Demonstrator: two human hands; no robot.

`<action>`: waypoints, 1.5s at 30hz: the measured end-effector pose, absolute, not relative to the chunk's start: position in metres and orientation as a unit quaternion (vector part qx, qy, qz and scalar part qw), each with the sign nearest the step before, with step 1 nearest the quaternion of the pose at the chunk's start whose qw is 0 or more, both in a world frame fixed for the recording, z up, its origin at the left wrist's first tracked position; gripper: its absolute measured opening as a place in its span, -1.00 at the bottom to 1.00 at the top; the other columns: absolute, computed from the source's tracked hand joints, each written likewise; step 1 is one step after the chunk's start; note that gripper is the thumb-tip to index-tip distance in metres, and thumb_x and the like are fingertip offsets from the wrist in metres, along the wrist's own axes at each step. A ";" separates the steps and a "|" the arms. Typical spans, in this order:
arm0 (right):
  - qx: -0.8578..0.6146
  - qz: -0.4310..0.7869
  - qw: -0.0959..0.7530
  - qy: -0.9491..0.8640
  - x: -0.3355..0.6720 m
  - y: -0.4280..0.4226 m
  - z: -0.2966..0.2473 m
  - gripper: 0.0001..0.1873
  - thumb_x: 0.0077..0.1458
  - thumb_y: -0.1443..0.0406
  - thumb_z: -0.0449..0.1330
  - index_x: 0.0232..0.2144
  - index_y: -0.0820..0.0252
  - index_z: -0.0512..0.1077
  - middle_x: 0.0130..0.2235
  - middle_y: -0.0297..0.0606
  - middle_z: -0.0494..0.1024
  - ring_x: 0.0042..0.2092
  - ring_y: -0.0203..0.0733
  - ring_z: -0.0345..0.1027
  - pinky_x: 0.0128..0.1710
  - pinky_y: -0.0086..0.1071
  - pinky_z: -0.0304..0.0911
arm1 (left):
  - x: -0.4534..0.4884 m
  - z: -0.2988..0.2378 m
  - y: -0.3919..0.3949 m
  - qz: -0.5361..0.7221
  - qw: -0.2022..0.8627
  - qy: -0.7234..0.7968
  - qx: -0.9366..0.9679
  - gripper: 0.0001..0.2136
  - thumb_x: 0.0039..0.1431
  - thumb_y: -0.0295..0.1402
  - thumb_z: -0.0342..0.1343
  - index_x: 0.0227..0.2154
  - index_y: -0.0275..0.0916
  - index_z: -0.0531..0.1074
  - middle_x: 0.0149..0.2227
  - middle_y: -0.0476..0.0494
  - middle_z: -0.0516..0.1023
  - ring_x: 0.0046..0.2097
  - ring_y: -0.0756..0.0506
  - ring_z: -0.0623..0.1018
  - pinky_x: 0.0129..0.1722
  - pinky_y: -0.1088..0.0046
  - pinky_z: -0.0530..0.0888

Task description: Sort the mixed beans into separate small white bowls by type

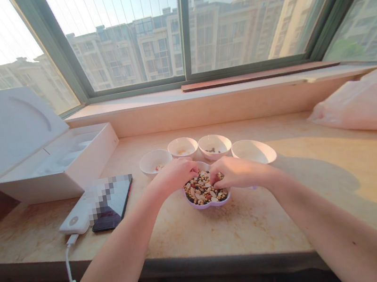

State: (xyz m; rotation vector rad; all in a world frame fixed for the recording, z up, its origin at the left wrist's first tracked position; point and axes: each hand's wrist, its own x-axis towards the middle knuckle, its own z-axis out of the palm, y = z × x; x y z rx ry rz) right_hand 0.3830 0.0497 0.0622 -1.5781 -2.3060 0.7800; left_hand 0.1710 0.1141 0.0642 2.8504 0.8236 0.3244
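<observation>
Item: mixed beans and seeds [203,189], lying heaped in a lilac lobed dish [209,205] on a marble table [259,225]. We are holding our left hand [176,175] and right hand [237,172] over the heap, fingers [215,174] curled narrow at its middle; whether they are pinching anything, we cannot tell. Beyond, white bowls are standing in an arc: the leftmost bowl [155,161], second bowl [182,146] and third bowl [213,146] are carrying small amounts, and the rightmost bowl [252,151] is showing nothing visible. The bulk of the mix is lying in the dish.
</observation>
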 end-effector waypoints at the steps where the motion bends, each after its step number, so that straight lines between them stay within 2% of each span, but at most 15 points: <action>1: -0.542 0.266 0.116 -0.789 0.383 0.050 0.062 -0.91 -0.08 0.24 0.29 -0.49 0.07 0.61 -0.43 -0.29 0.58 -0.40 -0.17 0.35 -0.49 -0.36 0.10 | 0.171 0.065 0.114 0.109 0.079 0.275 0.952 -0.83 0.22 -0.46 0.11 -0.48 -0.23 0.51 -0.37 -0.08 0.56 -0.29 -0.08 0.55 -0.26 0.45 0.43; 10: -0.556 0.240 0.145 -0.782 0.379 0.050 0.067 -0.85 0.06 0.20 0.25 -0.42 0.10 0.59 -0.44 -0.27 0.56 -0.42 -0.20 0.35 -0.45 -0.36 0.13 | 0.167 0.066 0.110 0.101 0.104 0.279 0.949 -0.84 0.17 -0.51 0.12 -0.47 -0.21 0.54 -0.40 -0.06 0.57 -0.36 -0.07 0.55 -0.31 0.44 0.41; 14: -0.607 0.166 0.231 -0.742 0.379 0.056 0.073 -0.77 0.14 0.13 0.22 -0.34 0.13 0.59 -0.39 -0.22 0.57 -0.38 -0.16 0.38 -0.39 -0.33 0.18 | 0.167 0.066 0.110 0.097 0.109 0.281 0.949 -0.84 0.12 -0.53 0.13 -0.42 -0.18 0.58 -0.39 -0.06 0.60 -0.39 -0.06 0.54 -0.36 0.46 0.38; 17: -0.652 0.097 0.307 -0.686 0.387 0.064 0.070 -0.77 0.15 0.14 0.22 -0.33 0.16 0.59 -0.38 -0.21 0.58 -0.35 -0.12 0.40 -0.32 -0.29 0.23 | 0.167 0.069 0.109 0.085 0.102 0.279 0.951 -0.81 0.10 -0.54 0.10 -0.47 -0.18 0.58 -0.46 -0.04 0.58 -0.48 -0.03 0.49 -0.44 0.46 0.33; 21: -0.671 0.008 0.336 -0.661 0.403 0.077 0.059 -0.77 0.19 0.24 0.18 -0.24 0.19 0.61 -0.22 -0.14 0.64 -0.25 -0.07 0.44 -0.18 -0.22 0.28 | 0.167 0.073 0.106 0.049 0.091 0.290 0.952 -0.77 0.07 -0.56 0.05 -0.52 -0.18 0.57 -0.49 -0.05 0.57 -0.54 -0.02 0.43 -0.50 0.44 0.26; 24: -0.681 -0.012 0.321 -0.658 0.409 0.083 0.053 -0.68 0.21 0.30 0.14 -0.06 0.22 0.58 -0.12 -0.10 0.63 -0.23 -0.07 0.45 -0.13 -0.20 0.29 | 0.167 0.074 0.106 0.043 0.095 0.296 0.949 -0.77 0.05 -0.56 0.06 -0.46 -0.16 0.60 -0.43 -0.06 0.61 -0.50 -0.04 0.46 -0.48 0.44 0.27; 26: -0.680 -0.011 0.318 -0.661 0.410 0.084 0.051 -0.66 0.20 0.30 0.14 -0.01 0.21 0.57 -0.09 -0.10 0.62 -0.22 -0.08 0.46 -0.12 -0.21 0.30 | 0.166 0.074 0.107 0.045 0.102 0.298 0.948 -0.77 0.05 -0.56 0.07 -0.42 -0.15 0.61 -0.39 -0.06 0.63 -0.47 -0.04 0.48 -0.47 0.45 0.28; 33: -0.658 0.049 0.314 -0.682 0.394 0.071 0.064 -0.73 0.20 0.22 0.18 -0.17 0.20 0.62 -0.18 -0.14 0.64 -0.24 -0.10 0.46 -0.16 -0.24 0.31 | 0.166 0.073 0.109 0.078 0.108 0.287 0.949 -0.79 0.12 -0.55 0.08 -0.39 -0.17 0.60 -0.34 -0.06 0.65 -0.38 -0.04 0.53 -0.39 0.47 0.33; 40: -0.537 0.284 0.309 -0.732 0.378 0.060 0.070 -0.66 0.22 0.08 0.17 -0.22 0.19 0.60 -0.27 -0.18 0.63 -0.31 -0.16 0.42 -0.27 -0.30 0.29 | 0.168 0.078 0.110 0.182 0.126 0.257 0.941 -0.83 0.26 -0.49 0.07 -0.28 -0.24 0.58 -0.29 -0.08 0.61 -0.30 -0.03 0.54 -0.26 0.45 0.39; 45: -0.518 0.378 0.282 -0.714 0.376 0.057 0.070 -0.58 0.21 -0.04 0.16 -0.33 0.18 0.56 -0.52 -0.33 0.44 -0.47 -0.26 0.26 -0.44 -0.37 0.16 | 0.169 0.079 0.108 0.230 0.132 0.241 0.934 -0.84 0.29 -0.46 0.08 -0.32 -0.24 0.56 -0.28 -0.07 0.56 -0.27 -0.02 0.52 -0.21 0.44 0.41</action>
